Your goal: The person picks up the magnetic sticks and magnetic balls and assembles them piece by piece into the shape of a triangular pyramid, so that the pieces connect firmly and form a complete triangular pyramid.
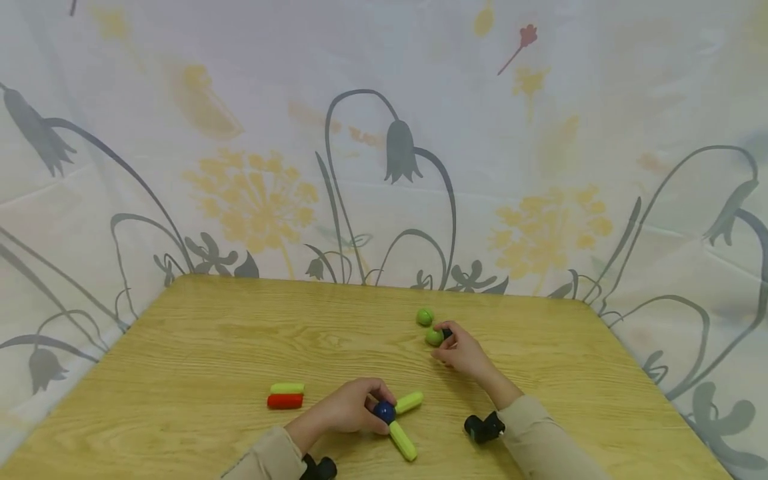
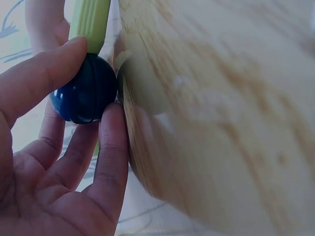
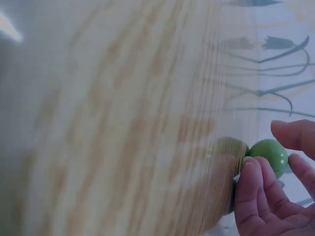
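My left hand (image 1: 360, 405) grips a dark blue ball (image 1: 385, 412) between thumb and fingers. Two ribbed yellow-green sticks are joined to it, one stick (image 1: 409, 403) angled away and another (image 1: 403, 442) angled toward me. In the left wrist view the ball (image 2: 84, 91) is held close to the tabletop. At the back, my right hand (image 1: 465, 353) surrounds a green ball (image 1: 434, 337) with loosely bent fingers; in the right wrist view a gap shows between the thumb and this ball (image 3: 269, 153). A dark ball (image 1: 447, 333) sits beside it, partly hidden by the fingers.
Another green ball (image 1: 425, 317) lies just behind. To the left lie a yellow-green stick (image 1: 287, 388) and a red stick (image 1: 285, 401). Black wrist devices (image 1: 483, 427) are near both sleeves. A patterned cloth (image 1: 372, 213) hangs behind the wooden table (image 1: 228, 333).
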A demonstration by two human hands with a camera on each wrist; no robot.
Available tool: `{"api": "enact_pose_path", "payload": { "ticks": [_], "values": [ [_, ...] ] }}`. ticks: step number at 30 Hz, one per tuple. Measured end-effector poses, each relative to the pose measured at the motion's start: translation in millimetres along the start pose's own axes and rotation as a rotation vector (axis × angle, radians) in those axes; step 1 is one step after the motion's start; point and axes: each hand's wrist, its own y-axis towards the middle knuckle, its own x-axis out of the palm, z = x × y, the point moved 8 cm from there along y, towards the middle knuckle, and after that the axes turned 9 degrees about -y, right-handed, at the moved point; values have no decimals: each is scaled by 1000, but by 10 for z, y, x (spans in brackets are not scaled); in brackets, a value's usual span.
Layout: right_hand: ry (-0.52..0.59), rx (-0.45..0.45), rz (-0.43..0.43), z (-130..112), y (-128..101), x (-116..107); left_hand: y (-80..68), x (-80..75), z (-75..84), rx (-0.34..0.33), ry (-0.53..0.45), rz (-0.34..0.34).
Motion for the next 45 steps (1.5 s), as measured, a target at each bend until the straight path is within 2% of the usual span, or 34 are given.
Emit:
{"api": "enact_pose_path", "payload": {
  "ticks": [5,11,16,24,33,45],
  "values": [
    [-36,70,-1,67,35,14,0,22,12,14,-14,-18],
    [-56,66,1,57,39,0,3,26,28,15,-15,-17],
    [-114,82,-42,58,-3,38,6,18,20,14,0,-13],
    [-121,0,-109,-9,-112,103,13,0,-19,3,-1,-5],
    [-43,-74,-202,-92,-304,188,17,-10,-32,8,11,-4],
    [-14,-54,-269,-115,-473,254,2,-5,-13,17,9,-3]
  ]
}}
